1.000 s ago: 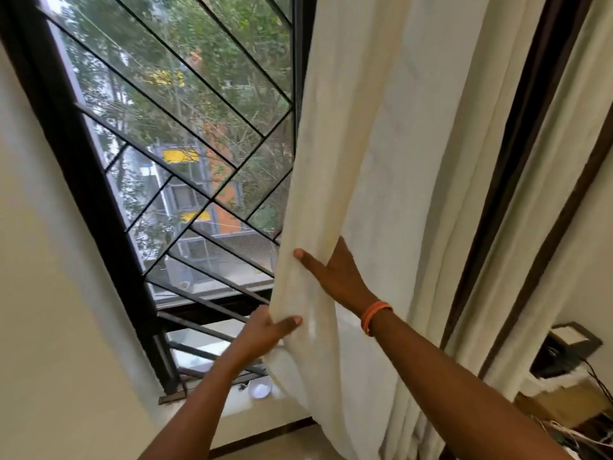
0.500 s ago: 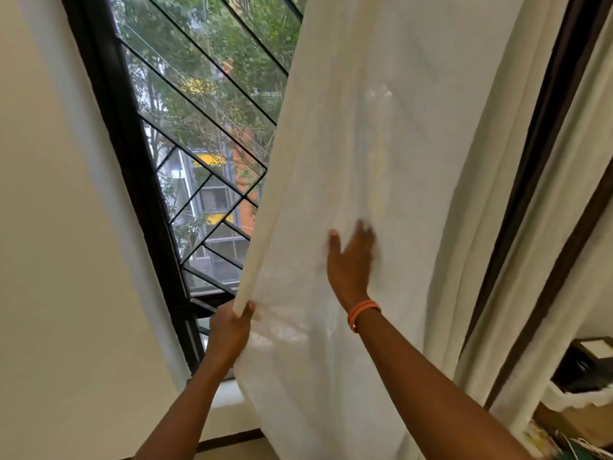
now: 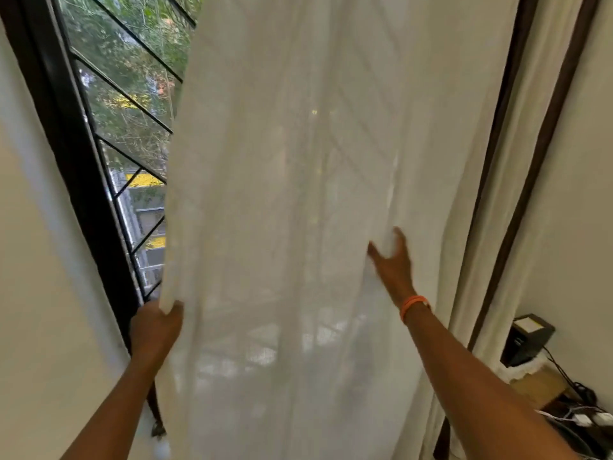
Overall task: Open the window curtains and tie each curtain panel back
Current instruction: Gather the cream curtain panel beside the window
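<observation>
Sheer curtain (image 3: 292,227): white, translucent panel hanging across most of the window; its left edge falls just inside the frame, leaving a narrow strip of glass uncovered; the grille shows faintly through the cloth
Your left hand (image 3: 156,330): low at the panel's left edge; fingers curled round that hem, thumb on the near side, so the edge runs straight up from your grip; the fabric billows to the right of it
Your right hand (image 3: 393,263): blurred; fingers spread and fairly straight, palm laid against the panel's right-hand folds; holding nothing that you can see, only touching the cloth; some fabric drapes across the fingertips
Curtain relative to both hands: the panel spans the gap between them, stretched wide and loose, its upper length rising well above both
Wristband (image 3: 414,305): orange, on your right wrist
Window frame (image 3: 66,154): black, with diagonal grille bars (image 3: 132,94); trees and a yellow-marked building beyond
Outer curtain (image 3: 517,161): cream with dark brown bands, hanging just right of the sheer
Black box (image 3: 527,338): lower right by the wall, cables (image 3: 570,386) trailing below
</observation>
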`<action>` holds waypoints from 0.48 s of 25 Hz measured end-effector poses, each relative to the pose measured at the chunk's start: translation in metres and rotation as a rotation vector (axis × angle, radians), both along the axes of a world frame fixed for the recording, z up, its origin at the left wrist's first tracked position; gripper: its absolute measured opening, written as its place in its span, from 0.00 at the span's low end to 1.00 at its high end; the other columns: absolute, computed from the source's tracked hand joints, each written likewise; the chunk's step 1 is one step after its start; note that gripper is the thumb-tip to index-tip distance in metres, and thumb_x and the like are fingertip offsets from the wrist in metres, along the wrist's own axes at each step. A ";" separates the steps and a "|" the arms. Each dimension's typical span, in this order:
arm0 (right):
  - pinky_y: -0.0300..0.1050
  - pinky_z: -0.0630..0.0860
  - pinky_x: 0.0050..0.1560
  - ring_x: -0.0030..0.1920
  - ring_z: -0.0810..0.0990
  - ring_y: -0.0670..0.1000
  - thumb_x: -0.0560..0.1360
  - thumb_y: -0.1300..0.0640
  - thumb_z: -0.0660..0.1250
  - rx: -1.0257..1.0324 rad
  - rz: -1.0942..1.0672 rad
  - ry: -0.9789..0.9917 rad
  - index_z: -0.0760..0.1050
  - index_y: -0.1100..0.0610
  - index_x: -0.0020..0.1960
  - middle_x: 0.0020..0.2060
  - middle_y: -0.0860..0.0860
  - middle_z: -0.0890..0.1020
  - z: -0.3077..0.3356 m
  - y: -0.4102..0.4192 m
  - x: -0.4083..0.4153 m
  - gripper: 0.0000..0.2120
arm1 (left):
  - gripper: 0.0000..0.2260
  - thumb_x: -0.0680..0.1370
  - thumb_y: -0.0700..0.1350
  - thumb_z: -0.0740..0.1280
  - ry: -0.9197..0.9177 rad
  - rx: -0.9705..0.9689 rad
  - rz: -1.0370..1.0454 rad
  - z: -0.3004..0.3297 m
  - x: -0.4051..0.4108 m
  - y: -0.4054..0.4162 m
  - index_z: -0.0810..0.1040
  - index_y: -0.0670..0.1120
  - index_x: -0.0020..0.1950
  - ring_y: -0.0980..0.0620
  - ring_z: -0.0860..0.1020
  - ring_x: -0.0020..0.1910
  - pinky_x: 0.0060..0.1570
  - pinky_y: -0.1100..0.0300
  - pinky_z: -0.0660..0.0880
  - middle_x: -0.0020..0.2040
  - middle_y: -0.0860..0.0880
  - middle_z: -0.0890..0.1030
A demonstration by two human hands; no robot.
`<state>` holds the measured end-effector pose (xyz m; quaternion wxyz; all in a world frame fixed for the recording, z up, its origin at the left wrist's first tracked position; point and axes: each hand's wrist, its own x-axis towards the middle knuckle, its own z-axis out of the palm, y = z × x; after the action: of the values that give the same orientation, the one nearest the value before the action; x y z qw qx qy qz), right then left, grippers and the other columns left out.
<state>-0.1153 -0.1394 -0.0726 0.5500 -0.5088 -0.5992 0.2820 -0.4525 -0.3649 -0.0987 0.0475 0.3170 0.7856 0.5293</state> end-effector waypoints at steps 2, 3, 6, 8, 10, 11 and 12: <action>0.59 0.62 0.74 0.74 0.65 0.58 0.75 0.55 0.71 0.080 0.291 -0.209 0.61 0.60 0.76 0.74 0.59 0.65 -0.024 -0.010 -0.040 0.34 | 0.19 0.73 0.53 0.72 -0.056 -0.014 -0.242 -0.004 0.038 0.017 0.82 0.37 0.53 0.38 0.82 0.49 0.41 0.55 0.72 0.46 0.39 0.83; 0.60 0.62 0.74 0.75 0.63 0.58 0.75 0.50 0.69 0.121 0.401 -0.324 0.61 0.60 0.77 0.75 0.58 0.64 -0.034 -0.014 -0.055 0.34 | 0.21 0.71 0.55 0.75 -0.132 0.002 -0.359 -0.002 0.061 0.028 0.81 0.41 0.55 0.42 0.83 0.48 0.40 0.57 0.73 0.46 0.45 0.84; 0.57 0.59 0.76 0.77 0.59 0.50 0.77 0.38 0.61 0.202 0.579 -0.521 0.54 0.47 0.79 0.77 0.49 0.60 -0.037 -0.019 -0.070 0.35 | 0.42 0.58 0.69 0.76 -0.276 0.089 -0.590 0.016 0.114 0.070 0.72 0.50 0.66 0.53 0.82 0.50 0.41 0.59 0.79 0.53 0.53 0.82; 0.57 0.65 0.72 0.74 0.66 0.51 0.78 0.41 0.62 0.300 0.636 -0.568 0.59 0.46 0.77 0.75 0.49 0.66 -0.025 -0.021 -0.053 0.30 | 0.41 0.59 0.67 0.77 -0.198 0.089 -0.639 0.032 0.142 0.106 0.70 0.51 0.67 0.55 0.80 0.50 0.42 0.60 0.79 0.53 0.54 0.80; 0.53 0.72 0.64 0.63 0.77 0.55 0.77 0.46 0.64 0.515 0.442 -0.550 0.72 0.52 0.70 0.65 0.52 0.78 -0.013 -0.009 -0.020 0.23 | 0.31 0.62 0.64 0.74 -0.063 0.071 -0.574 0.046 0.162 0.138 0.79 0.47 0.59 0.51 0.82 0.46 0.37 0.62 0.76 0.47 0.51 0.82; 0.51 0.71 0.62 0.59 0.80 0.57 0.75 0.49 0.66 0.639 0.238 -0.523 0.77 0.55 0.64 0.60 0.53 0.81 -0.006 0.007 0.005 0.19 | 0.29 0.64 0.63 0.71 -0.016 0.096 -0.512 0.047 0.167 0.151 0.82 0.44 0.54 0.46 0.82 0.45 0.37 0.59 0.76 0.44 0.46 0.84; 0.49 0.69 0.62 0.59 0.79 0.58 0.74 0.51 0.68 0.682 0.010 -0.471 0.78 0.56 0.61 0.58 0.54 0.81 0.001 0.026 0.034 0.18 | 0.28 0.65 0.62 0.68 0.005 0.125 -0.429 0.046 0.168 0.159 0.83 0.40 0.52 0.43 0.83 0.45 0.40 0.55 0.77 0.44 0.42 0.84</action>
<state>-0.0815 -0.1138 -0.0716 0.5334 -0.3453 -0.7703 -0.0541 -0.2848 -0.2054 -0.0524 0.1375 0.4805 0.6658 0.5540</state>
